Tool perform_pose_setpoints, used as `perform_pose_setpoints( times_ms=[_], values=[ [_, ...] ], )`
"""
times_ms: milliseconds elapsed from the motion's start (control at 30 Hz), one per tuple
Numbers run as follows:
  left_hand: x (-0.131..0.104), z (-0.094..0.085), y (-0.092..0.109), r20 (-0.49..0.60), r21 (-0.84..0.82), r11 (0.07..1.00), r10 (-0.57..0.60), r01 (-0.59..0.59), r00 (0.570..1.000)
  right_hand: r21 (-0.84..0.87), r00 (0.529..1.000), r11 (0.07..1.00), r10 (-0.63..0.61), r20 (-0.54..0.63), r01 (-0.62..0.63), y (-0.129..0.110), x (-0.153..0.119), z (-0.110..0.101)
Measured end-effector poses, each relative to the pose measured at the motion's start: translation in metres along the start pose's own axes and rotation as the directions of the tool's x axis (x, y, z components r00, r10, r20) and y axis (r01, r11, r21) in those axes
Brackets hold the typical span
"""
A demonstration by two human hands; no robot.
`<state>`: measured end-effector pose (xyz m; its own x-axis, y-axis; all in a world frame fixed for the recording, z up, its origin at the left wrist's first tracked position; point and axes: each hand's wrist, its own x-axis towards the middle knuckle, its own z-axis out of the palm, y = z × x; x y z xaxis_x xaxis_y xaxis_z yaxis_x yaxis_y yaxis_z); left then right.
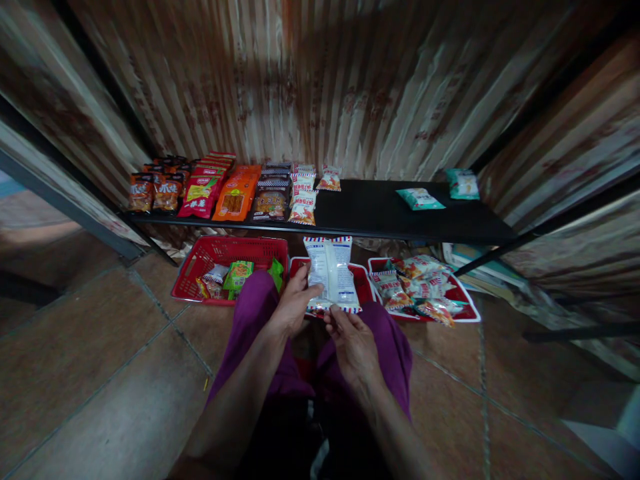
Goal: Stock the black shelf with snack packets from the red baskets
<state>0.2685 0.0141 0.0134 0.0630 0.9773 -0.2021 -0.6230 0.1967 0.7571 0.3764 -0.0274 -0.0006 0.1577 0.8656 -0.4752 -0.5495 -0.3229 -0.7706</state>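
Observation:
A white snack bag [331, 270] with red and blue striped ends is held up over my knees, its printed back toward me. My left hand [296, 300] grips its left edge, thumb across the front. At the bottom striped edge, the fingertips of my right hand [350, 337] pinch the bag. Behind it, a red basket [367, 283] is mostly hidden by the bag and my knees. On the shelf beyond stand similar white-and-orange snack bags [303, 207], with one more bag [330, 177] beside them.
A black shelf [360, 210] carries orange packets [237, 193], pink packets [203, 190], dark packets [270, 200] and two teal bags [420, 199]. Below stand a red basket [187, 270] with green packets on the left and a white-rimmed basket [473, 310] full of snack bags on the right.

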Motion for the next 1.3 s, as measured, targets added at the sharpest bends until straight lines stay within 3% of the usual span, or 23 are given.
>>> perform_pose_setpoints(
  times_ms=[100, 200, 300, 500, 733, 1067, 1300],
  values=[
    [0.004, -0.006, 0.001, -0.025, 0.005, 1.000, 0.025, -0.025, 0.999, -0.061, 0.999, 0.998, -0.007, 0.045, 0.010, 0.000, 0.001, -0.005],
    [0.004, -0.012, 0.005, -0.049, 0.025, 0.999, 0.045, -0.044, 0.998, 0.003, 0.995, 0.995, -0.096, -0.028, 0.096, -0.006, 0.011, -0.014],
    [0.001, -0.013, 0.007, -0.020, 0.042, 0.999, -0.013, 0.013, 1.000, 0.027, 0.985, 0.986, -0.165, -0.053, 0.167, -0.020, 0.027, -0.018],
    [-0.006, -0.009, 0.002, 0.082, 0.106, 0.990, -0.103, 0.094, 0.991, -0.142, 0.965, 0.959, -0.229, 0.125, 0.246, -0.056, 0.054, 0.000],
    [-0.008, -0.014, -0.002, 0.110, 0.085, 0.993, -0.093, 0.084, 0.990, -0.226, 0.927, 0.899, -0.359, 0.113, 0.376, -0.079, 0.073, 0.015],
    [-0.009, -0.021, -0.006, 0.131, -0.022, 0.994, -0.100, 0.104, 0.986, -0.284, 0.913, 0.870, -0.362, 0.189, 0.403, -0.085, 0.087, 0.035],
    [-0.004, -0.023, -0.007, 0.015, -0.094, 0.993, -0.067, 0.068, 0.998, -0.427, 0.887, 0.790, -0.304, 0.348, 0.439, -0.081, 0.064, 0.037]
  ],
)
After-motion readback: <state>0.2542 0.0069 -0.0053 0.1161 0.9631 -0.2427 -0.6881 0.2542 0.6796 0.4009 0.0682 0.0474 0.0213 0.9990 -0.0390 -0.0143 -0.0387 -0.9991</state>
